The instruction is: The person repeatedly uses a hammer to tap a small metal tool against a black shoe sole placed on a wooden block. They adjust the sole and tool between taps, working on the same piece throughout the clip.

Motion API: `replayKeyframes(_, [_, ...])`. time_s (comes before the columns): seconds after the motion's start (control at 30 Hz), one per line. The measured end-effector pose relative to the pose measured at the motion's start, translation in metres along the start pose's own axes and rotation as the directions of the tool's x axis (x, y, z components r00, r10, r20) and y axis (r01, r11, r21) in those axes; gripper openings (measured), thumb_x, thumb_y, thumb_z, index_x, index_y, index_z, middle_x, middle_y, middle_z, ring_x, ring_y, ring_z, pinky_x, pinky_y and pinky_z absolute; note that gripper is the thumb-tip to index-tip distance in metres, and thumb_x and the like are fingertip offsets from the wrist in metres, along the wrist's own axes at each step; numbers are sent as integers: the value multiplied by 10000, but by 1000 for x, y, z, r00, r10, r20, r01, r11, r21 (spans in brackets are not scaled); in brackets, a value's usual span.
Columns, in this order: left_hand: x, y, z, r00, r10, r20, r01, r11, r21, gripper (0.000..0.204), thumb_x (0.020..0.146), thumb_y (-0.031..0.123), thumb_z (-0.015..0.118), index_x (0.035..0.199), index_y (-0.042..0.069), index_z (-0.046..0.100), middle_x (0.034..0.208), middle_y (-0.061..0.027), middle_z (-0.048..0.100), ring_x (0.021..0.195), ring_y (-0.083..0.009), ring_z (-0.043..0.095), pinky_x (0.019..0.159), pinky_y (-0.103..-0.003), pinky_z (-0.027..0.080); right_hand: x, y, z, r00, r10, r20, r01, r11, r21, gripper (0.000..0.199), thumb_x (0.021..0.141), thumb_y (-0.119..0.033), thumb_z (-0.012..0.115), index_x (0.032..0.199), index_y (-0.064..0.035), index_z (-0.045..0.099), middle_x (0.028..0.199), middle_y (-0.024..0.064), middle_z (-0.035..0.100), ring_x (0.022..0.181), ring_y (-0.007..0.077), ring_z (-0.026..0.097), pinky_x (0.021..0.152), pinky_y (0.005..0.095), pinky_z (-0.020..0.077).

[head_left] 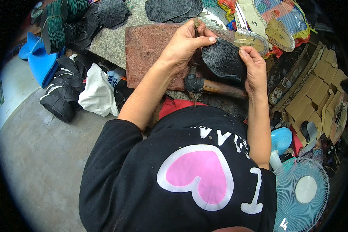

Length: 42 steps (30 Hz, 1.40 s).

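Between my two hands hangs a curved piece of black textured leather [223,60]. My left hand [189,42] pinches its left edge, thumb on top; a thin, stained stick-like tool [197,26] also stands up between those fingers, its kind unclear. The opposite edge is gripped by the thumb and fingers of my right hand [254,69]. Below the leather lies a hammer with a dark wrapped head [194,84] and a wooden handle [222,89]. A reddish-brown work board [149,50] lies under my left forearm.
Black leather pieces [168,9] lie at the far edge, near bundled dark green-edged soles [53,29]. Clear shoe-shaped templates [280,34] rest at the far right. Black sandals [60,98] and a white cloth [98,92] sit left, a fan [290,189] at lower right, cardboard pieces [313,92] beyond.
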<state>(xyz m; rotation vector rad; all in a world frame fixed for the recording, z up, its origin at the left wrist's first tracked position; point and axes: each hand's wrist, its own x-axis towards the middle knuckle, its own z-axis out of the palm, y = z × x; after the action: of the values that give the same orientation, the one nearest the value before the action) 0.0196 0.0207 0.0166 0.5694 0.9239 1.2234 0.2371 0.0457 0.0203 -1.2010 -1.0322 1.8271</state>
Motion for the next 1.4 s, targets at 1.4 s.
replayKeyframes(1.4, [-5,0,1,998,-55,-17,55,998,33,297,820,-70,674,929,96,454,966,-88,641,927,-161,637,828,-275,529,-8,-17,12,991,134,-27,-136,959,-249,130,905,-147,656,905,-21,686,801,-46,639,730,23,538,691,176,413])
